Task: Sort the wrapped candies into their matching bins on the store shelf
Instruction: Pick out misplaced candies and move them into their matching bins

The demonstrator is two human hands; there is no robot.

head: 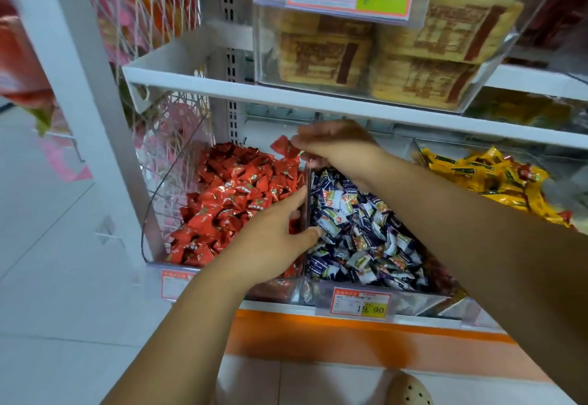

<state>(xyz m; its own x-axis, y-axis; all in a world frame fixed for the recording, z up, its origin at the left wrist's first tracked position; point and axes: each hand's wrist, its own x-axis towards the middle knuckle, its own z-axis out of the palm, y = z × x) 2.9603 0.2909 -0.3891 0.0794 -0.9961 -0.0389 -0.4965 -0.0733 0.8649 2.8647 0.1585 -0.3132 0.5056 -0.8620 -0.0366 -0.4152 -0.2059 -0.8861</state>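
Three clear bins stand side by side on the lower shelf. The left bin (152,264) is full of red wrapped candies (229,194). The middle bin (318,293) holds blue and white candies (359,232). The right one holds yellow candies (490,178). My right hand (334,143) pinches one red candy (284,147) over the back of the red bin, near the divider. My left hand (273,242) rests with straight fingers on the divider (308,188) between the red and blue bins, its thumb touching the blue candies.
A white shelf edge (286,96) runs just above my right hand. On it stands a clear box of tan packs (375,54) with a price tag reading 8.00. A wire rack (165,150) hangs to the left. An orange base strip (318,337) runs below the bins.
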